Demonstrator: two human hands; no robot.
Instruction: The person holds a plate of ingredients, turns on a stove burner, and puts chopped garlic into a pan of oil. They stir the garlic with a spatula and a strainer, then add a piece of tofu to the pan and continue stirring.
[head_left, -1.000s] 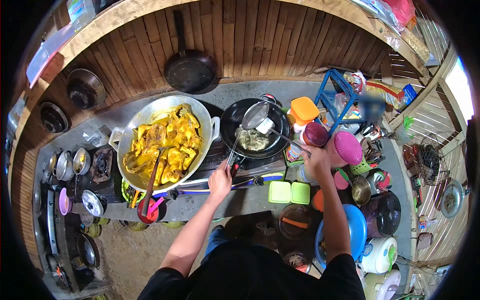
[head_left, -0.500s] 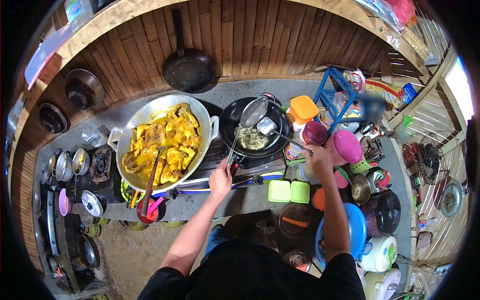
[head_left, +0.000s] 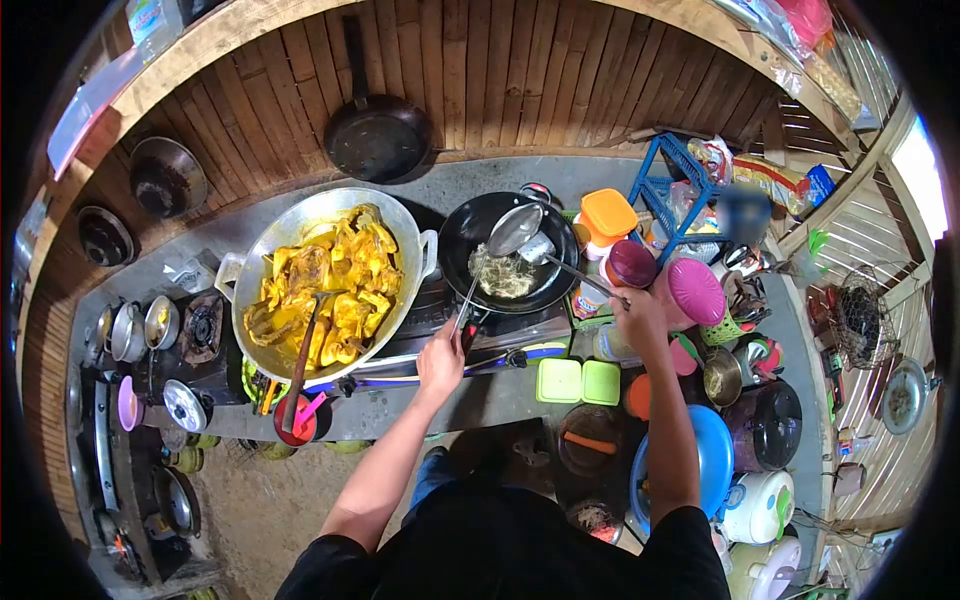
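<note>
My left hand (head_left: 440, 360) is closed round the long handle of a strainer (head_left: 515, 231), whose round head hangs over the black wok (head_left: 462, 232). In my right hand (head_left: 641, 318) is the handle of a metal spatula (head_left: 537, 249), with its blade over the wok beside the strainer's head. Pale, frothy food (head_left: 503, 277) lies in the bottom of the wok, just below both tools. To the left stands a large aluminium pan (head_left: 253, 262) of yellow chicken pieces (head_left: 345, 260) in yellow liquid, with a long wooden-handled utensil (head_left: 303, 375) resting across its near rim.
Green-lidded boxes (head_left: 600, 384) stand at the counter's front edge. On the right are a pink-lidded container (head_left: 694, 292), a blue rack (head_left: 672, 200) and a blue basin (head_left: 714, 455). A black frying pan (head_left: 377, 138) hangs on the bamboo wall. A second burner (head_left: 203, 330) is at left.
The strainer's head has moved slightly right and down over the wok. The spatula's blade has shifted a little to the right. Both hands keep their grip.
</note>
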